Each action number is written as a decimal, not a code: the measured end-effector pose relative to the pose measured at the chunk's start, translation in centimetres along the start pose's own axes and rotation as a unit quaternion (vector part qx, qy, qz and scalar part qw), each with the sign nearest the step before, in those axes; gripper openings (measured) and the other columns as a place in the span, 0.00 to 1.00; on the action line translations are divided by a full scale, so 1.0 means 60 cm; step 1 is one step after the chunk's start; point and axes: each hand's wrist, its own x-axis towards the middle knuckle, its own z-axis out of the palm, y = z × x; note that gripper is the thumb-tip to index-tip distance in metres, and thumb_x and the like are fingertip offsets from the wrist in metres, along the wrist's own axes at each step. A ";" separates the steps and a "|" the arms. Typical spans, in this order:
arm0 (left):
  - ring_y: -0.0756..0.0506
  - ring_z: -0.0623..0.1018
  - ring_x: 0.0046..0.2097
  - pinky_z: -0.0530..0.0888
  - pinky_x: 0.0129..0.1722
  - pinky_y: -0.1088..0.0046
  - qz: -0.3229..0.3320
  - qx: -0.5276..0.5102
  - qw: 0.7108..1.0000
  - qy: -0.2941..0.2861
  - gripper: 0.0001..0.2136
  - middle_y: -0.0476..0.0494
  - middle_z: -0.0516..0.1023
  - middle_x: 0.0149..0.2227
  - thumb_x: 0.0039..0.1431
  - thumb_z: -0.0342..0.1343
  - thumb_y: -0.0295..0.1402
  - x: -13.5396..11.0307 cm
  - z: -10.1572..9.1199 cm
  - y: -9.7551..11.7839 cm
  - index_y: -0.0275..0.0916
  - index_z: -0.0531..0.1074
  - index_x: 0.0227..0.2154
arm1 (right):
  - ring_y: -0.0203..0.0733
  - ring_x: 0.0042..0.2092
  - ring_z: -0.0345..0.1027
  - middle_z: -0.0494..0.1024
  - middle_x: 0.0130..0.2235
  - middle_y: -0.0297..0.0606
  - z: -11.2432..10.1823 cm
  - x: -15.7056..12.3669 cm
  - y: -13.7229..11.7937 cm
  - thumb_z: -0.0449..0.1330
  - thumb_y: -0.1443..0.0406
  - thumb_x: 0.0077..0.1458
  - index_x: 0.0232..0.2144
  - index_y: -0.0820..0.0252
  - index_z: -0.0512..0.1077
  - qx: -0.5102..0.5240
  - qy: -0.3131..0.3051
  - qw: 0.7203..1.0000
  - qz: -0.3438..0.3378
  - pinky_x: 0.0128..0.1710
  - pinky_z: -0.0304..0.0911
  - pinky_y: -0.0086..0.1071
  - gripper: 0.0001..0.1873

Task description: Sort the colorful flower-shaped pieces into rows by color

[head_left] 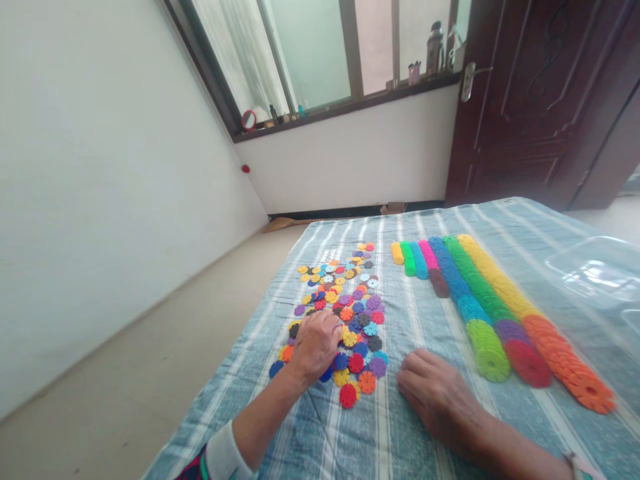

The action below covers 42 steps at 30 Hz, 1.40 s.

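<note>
My left hand [316, 345] lies on a loose spread of small coloured flower-shaped discs [345, 303] on the striped blue cloth [400, 427]; its fingers are curled down among the discs and their tips are hidden. My right hand [437, 397] rests on the bare cloth just right of the spread, fingers loosely bent, with nothing visible in it. To the right lie several long rows of stacked discs [480, 287], sorted by colour: yellow, green, blue, pink, orange, red, purple.
A clear plastic container [593, 270] sits at the right edge of the cloth. A white wall runs along the left, with bare floor [150, 360] beside it. A dark wooden door [540, 100] and a window sill with bottles [435, 47] stand behind.
</note>
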 end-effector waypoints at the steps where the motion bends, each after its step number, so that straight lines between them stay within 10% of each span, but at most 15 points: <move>1: 0.41 0.76 0.46 0.71 0.50 0.61 -0.006 0.000 1.000 -0.001 0.10 0.40 0.79 0.40 0.62 0.49 0.28 0.006 0.000 -0.003 0.37 0.76 0.36 | 0.38 0.30 0.56 0.66 0.26 0.35 0.000 0.001 0.000 0.47 0.73 0.66 0.22 0.60 0.63 0.001 0.001 1.000 0.000 0.30 0.48 0.32 0.19; 31: 0.38 0.72 0.56 0.67 0.59 0.60 -0.005 -0.133 0.991 -0.023 0.05 0.39 0.77 0.49 0.45 0.58 0.25 0.070 0.003 -0.013 0.38 0.75 0.27 | 0.38 0.30 0.55 0.66 0.26 0.35 -0.004 0.007 -0.002 0.48 0.73 0.65 0.22 0.60 0.63 -0.005 0.007 1.000 -0.004 0.30 0.48 0.32 0.18; 42: 0.46 0.75 0.34 0.71 0.40 0.70 -0.086 -0.244 0.966 0.020 0.06 0.50 0.76 0.27 0.45 0.55 0.35 0.093 -0.033 -0.019 0.39 0.70 0.19 | 0.37 0.30 0.56 0.67 0.26 0.35 0.003 0.008 0.001 0.53 0.75 0.58 0.21 0.60 0.63 -0.031 -0.011 0.999 0.008 0.29 0.48 0.33 0.15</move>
